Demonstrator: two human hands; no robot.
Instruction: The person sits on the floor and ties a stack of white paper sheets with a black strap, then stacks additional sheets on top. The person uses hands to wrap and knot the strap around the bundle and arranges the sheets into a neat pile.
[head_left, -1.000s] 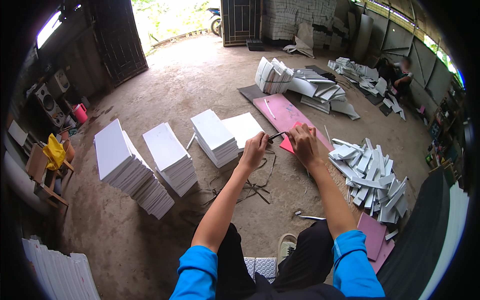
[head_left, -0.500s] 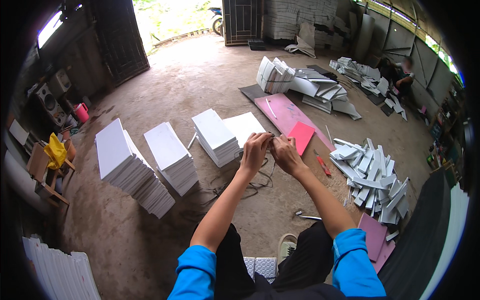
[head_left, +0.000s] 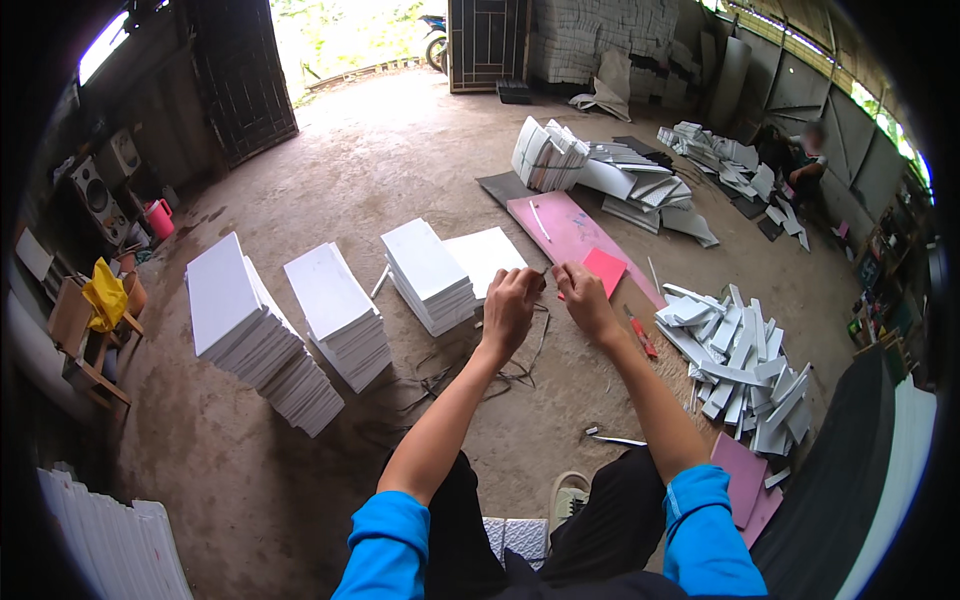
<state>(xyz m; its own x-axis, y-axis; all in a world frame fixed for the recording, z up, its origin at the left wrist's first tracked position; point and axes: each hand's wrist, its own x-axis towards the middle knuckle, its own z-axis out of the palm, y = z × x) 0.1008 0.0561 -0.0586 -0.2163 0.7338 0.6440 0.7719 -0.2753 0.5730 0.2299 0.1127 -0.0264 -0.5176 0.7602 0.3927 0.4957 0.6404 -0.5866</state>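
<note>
Left hand [head_left: 511, 308] pinches dark strap [head_left: 545, 271]; right hand [head_left: 587, 300] curls just beside, grip unclear.

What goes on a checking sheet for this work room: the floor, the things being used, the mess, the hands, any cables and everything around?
Surface: bare, stained floor
Job's things: dark strips, tangled on the floor
Clutter: white offcuts heaped at right; red-handled tool beside them
Hands: left hand closed, apparently on the dark strips; right hand curled nearby, hold unclear
Cables: nothing seen
Surroundings: three white stacks at left; open doorway ahead; another person far right
</note>
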